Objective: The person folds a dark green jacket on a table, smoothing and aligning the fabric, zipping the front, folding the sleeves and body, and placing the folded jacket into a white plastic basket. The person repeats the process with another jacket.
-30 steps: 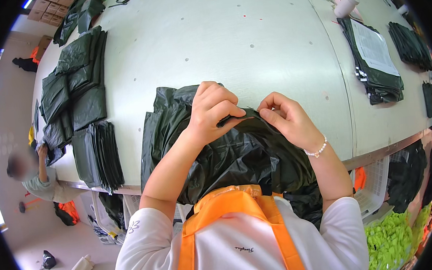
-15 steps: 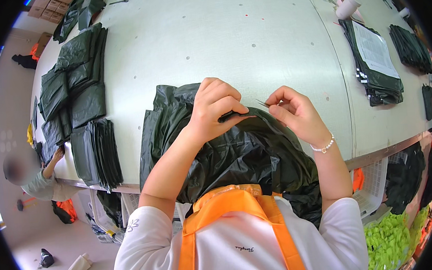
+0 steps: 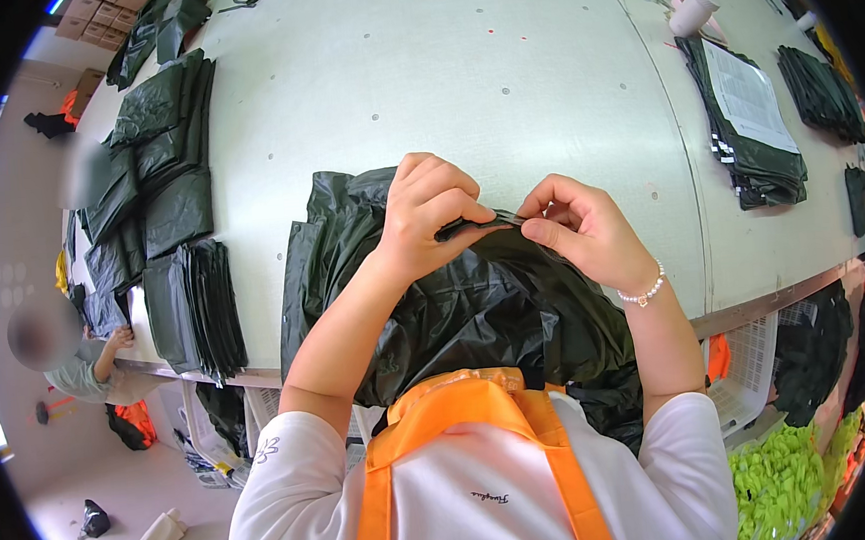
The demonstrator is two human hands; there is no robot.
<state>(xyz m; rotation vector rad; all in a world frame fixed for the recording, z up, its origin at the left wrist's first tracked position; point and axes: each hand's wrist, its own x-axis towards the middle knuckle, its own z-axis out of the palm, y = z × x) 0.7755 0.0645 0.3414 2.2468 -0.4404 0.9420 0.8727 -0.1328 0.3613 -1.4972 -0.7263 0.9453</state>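
A glossy dark green garment [image 3: 485,306] lies bunched at the table's near edge, in front of my body. My left hand [image 3: 424,215] is closed, pinching a folded edge of it between thumb and fingers. Close by on the right, my right hand [image 3: 586,234] is closed in a pinch around a small pointed metal tool [image 3: 511,218]. Its tip meets the held edge beside my left fingertips. Whether the tool is tweezers or thread snips is too small to tell, and most of it is hidden in my fingers.
Stacks of folded dark green pieces [image 3: 172,208] line the table's left side. On the right, a paper sheet [image 3: 746,97] tops another stack near a white roll [image 3: 693,13]. White crates [image 3: 746,373] stand below the edge. At far left, a person's hand [image 3: 119,338] touches the table.
My right hand has shifted slightly left, bringing the metal tool's tip from apart to the garment's edge. My left hand keeps its pinch. The person at far left has moved a hand slightly.
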